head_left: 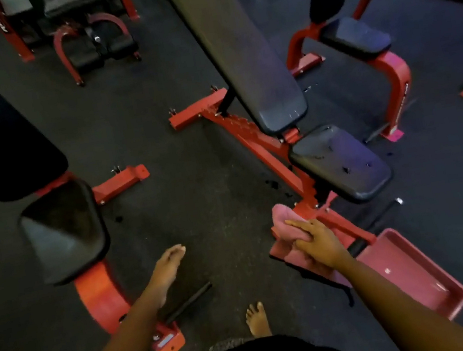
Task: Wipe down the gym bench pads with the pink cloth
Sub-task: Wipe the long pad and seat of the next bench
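1. Pink cloth (285,221): bunched, below and left of the centre bench's seat pad (341,161), apart from the pad and over the red frame rail (262,145) that runs under it. Cannot tell whether the cloth touches the rail.
2. Right hand (316,240): grips the cloth from above, index finger laid straight along it and the other fingers curled into the fabric.
3. Left hand (168,270): well to the left of the seat pad, over the dark floor, fingers straight and together, holding nothing, far from the cloth.
4. Back pad (236,45): rises up and left from the seat pad. Neither hand is on either pad.
5. Hidden: the cloth's lower part lies under the right hand and forearm, so its full extent is unknown.
6. Cut off: the back pad's top leaves the frame at the upper edge.
7. Hard to read: dim light; small dark marks on the seat pad are unclear as to whether they are tears or spots.
8. One bare foot (257,319) shows below and left of the seat pad.
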Tool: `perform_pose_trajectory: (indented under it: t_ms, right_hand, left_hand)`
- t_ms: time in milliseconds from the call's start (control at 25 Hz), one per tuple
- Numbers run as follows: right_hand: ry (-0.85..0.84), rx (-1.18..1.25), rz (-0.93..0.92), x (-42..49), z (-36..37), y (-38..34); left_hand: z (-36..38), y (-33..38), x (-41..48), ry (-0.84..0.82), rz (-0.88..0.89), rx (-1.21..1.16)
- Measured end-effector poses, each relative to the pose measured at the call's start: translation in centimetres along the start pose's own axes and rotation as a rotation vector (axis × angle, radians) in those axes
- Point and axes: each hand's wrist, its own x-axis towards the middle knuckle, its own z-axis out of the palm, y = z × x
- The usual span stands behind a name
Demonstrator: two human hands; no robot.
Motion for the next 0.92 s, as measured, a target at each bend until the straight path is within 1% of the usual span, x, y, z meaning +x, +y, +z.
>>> perform_pose_trajectory:
  t_ms: [80,160,280,400,440,520,680,920]
  right_hand:
    - [0.035,-0.006,-0.052,5.3,-3.2,-1.5]
    - [0.083,0.026,-0.092,10.0,-6.1,-3.1]
    - [0.168,0.049,-0.170,18.2,-10.6,-5.5]
    - [0.201,0.041,-0.274,27.6,-15.5,-8.5]
    - [0.198,0.036,-0.283,30.4,-17.0,-9.5]
    - [0.217,0.019,-0.297,36.0,-20.1,-11.3]
    - [0.214,-0.003,-0.365,46.6,-25.8,-14.6]
    - [0.229,-0.111,-0.405,60.1,-31.7,-19.4]
  left_hand:
    - [1.3,5.6,3.6,0.013,0.027,-0.005]
    - [3.1,10.7,6.8,-0.002,0.052,-0.083]
    - [5.2,19.3,12.3,-0.026,0.145,-0.196]
    - [6.3,27.7,18.3,0.023,0.240,-0.304]
    - [6.6,30.2,19.9,0.049,0.259,-0.343]
    - [7.1,35.1,23.0,0.083,0.277,-0.421]
    - [8.4,44.2,29.7,0.071,0.289,-0.492]
    - [10.1,54.6,41.0,0.075,0.225,-0.672]
